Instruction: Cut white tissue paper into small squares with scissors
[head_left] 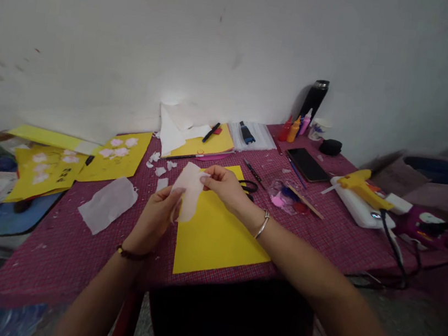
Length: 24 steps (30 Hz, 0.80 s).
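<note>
A piece of thin white tissue paper [189, 199] is held up between both hands above the left part of a yellow sheet [223, 234]. My left hand [160, 206] pinches the paper by its left side. At its upper right edge, the fingers of my right hand [224, 184] are closed on the same paper. Another white tissue piece [110, 203] lies flat on the cloth left of my left hand. Small torn white scraps [160, 171] are scattered beyond the hands. Black-handled scissors [248, 187] lie partly hidden behind my right hand.
Yellow sheets with pink blossoms [119, 154] lie at the left. Paint bottles [294, 129], a black flask [314, 100] and a paper cup [319, 129] stand back right. Nearer are a phone [308, 164], a paint-smeared palette [282, 197] and a yellow glue gun [365, 189] with a cord.
</note>
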{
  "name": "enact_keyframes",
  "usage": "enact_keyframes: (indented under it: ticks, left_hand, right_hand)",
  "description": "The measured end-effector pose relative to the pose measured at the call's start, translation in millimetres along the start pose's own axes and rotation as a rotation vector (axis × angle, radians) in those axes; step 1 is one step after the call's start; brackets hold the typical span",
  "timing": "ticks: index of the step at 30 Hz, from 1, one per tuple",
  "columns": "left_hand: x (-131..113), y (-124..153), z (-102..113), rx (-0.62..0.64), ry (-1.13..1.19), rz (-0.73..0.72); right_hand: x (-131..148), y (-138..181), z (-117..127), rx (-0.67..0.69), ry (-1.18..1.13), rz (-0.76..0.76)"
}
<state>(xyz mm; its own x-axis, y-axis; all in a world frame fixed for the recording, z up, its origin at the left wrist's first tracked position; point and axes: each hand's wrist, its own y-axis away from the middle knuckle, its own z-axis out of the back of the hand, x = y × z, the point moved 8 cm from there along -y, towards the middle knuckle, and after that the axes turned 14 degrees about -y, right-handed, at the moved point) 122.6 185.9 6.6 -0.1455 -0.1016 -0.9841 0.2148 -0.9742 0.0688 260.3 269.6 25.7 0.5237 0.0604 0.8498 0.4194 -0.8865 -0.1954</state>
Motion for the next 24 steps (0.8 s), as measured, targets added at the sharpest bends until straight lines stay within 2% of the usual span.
enact_keyframes:
  ticks: [4, 7, 9, 10, 12, 15, 18, 21, 24]
  left_hand:
    - [1, -8, 39, -0.09, -0.169, 0.031]
    - [4, -17, 78, -0.142, -0.508, 0.031]
    - [-11, -19, 96, -0.248, -0.841, -0.102]
    - [-22, -17, 97, -0.296, -0.971, -0.193]
    - [-41, -11, 83, -0.316, -1.062, -0.352]
    - [-61, -3, 42, -0.163, -0.859, -0.428]
    - [-83, 7, 6, -0.109, -0.755, -0.509]
    - [-91, 7, -13, -0.076, -0.709, -0.519]
    - [-89, 5, -16, -0.04, -0.674, -0.493]
  right_hand:
    - [-5, -2, 5, -0.021, 0.002, -0.02]
    - [-7, -2, 2, 0.002, 0.015, -0.041]
    - [-6, -1, -1, 0.024, 0.026, -0.038]
    - [-5, 0, -4, 0.037, 0.037, -0.036]
    - [-4, 3, -8, 0.064, 0.083, -0.024]
    - [3, 8, -14, 0.089, 0.226, 0.054]
    - [11, 15, -20, 0.135, 0.371, 0.135]
    - [15, 19, -25, 0.191, 0.449, 0.141]
    - [17, 21, -26, 0.2, 0.467, 0.145]
